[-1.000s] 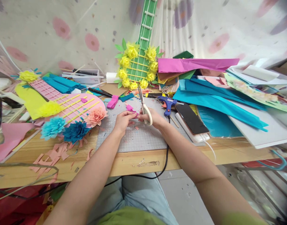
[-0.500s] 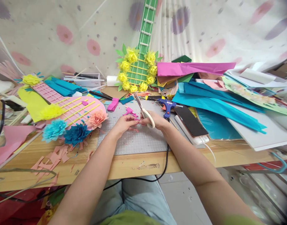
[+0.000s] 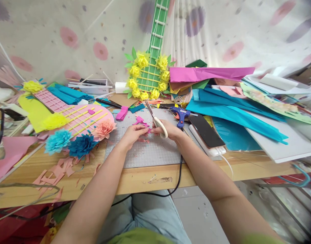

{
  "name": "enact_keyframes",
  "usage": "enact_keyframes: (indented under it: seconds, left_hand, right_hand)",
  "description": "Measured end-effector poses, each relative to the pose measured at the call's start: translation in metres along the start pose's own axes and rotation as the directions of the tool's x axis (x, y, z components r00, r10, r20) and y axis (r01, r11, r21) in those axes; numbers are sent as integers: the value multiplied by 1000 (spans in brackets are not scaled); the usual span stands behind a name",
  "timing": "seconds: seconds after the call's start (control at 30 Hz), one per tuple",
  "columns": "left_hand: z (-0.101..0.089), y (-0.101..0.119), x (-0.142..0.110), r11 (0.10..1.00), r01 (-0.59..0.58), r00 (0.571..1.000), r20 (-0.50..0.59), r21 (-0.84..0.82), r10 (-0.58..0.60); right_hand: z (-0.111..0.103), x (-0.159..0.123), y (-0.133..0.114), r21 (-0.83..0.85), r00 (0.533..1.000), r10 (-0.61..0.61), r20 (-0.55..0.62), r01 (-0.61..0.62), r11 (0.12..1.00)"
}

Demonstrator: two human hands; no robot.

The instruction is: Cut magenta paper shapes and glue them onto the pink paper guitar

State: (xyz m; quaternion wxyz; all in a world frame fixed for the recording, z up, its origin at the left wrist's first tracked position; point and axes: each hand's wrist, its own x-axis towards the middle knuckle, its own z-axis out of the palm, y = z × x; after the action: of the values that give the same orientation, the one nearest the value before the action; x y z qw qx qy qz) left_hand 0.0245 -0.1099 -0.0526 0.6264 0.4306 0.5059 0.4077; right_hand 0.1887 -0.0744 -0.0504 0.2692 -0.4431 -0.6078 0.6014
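The left hand (image 3: pixel 132 134) has thumb and forefinger pinched together on a magenta paper piece (image 3: pixel 149 130), which lies between the two hands, just above the cutting mat (image 3: pixel 145 156). The right hand (image 3: pixel 170 129) is curled around white-handled scissors (image 3: pixel 156 121), its fingertips meeting the same paper; how firmly they grip it I cannot tell. The blades point away from the person, and the fingers hide much of the paper.

Just beyond the fingertips lie magenta scraps (image 3: pixel 140 120), with a folded magenta strip (image 3: pixel 122 113) farther out to the left. Close beyond the right hand, a blue glue gun (image 3: pixel 181 115) crowds that side, and a black cable (image 3: pixel 180 173) runs down beside the right forearm and over the table edge. Right of that forearm, a phone (image 3: pixel 207 131) rests on a white block (image 3: pixel 212 149); past it spread blue sheets (image 3: pixel 234 105), with a magenta sheet (image 3: pixel 211 74) farther back.

Left of the left hand lies a pink paper guitar (image 3: pixel 104 113) bearing a dark blue flower (image 3: pixel 81 145) and a coral flower (image 3: pixel 104 129); coral scraps (image 3: pixel 53 171) litter the table (image 3: pixel 140 179) left of the left forearm. Straight beyond both hands stands a green paper guitar (image 3: pixel 155 44) ringed with yellow flowers (image 3: pixel 142 60).

The mat carries a printed grid; markings on the glue gun are too small to read.
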Motion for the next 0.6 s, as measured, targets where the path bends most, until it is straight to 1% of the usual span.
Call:
enact_keyframes:
  seconds: [0.13,0.27,0.33,0.4,0.47,0.53,0.6]
  left_hand:
    - [-1,-1,0,1000,-2,1000,-10,-1,2]
    - [-1,-3,1,998,-48,998,-29,36,49]
    - [-2,0,0,997,-70,996,-56,40,72]
    - [-5,8,-4,996,-73,994,-82,41,77]
    - [-12,22,-9,995,-71,992,-99,76,78]
    - [-23,39,-14,981,-91,991,-84,172,106]
    - [-41,58,-16,941,-101,993,-31,323,118]
  right_hand:
    - [0,0,1,-20,1000,3,8,-3,1000]
    - [1,1,2,-29,1000,-6,19,6,1000]
    - [-1,1,2,-19,1000,-15,8,15,1000]
    - [-6,1,2,-6,1000,-26,-16,26,1000]
    - [-12,2,2,-4,998,-31,-48,30,1000]
    - [-19,2,4,-5,997,-29,-78,29,1000]
    - [-25,4,6,1,995,-23,-95,23,1000]
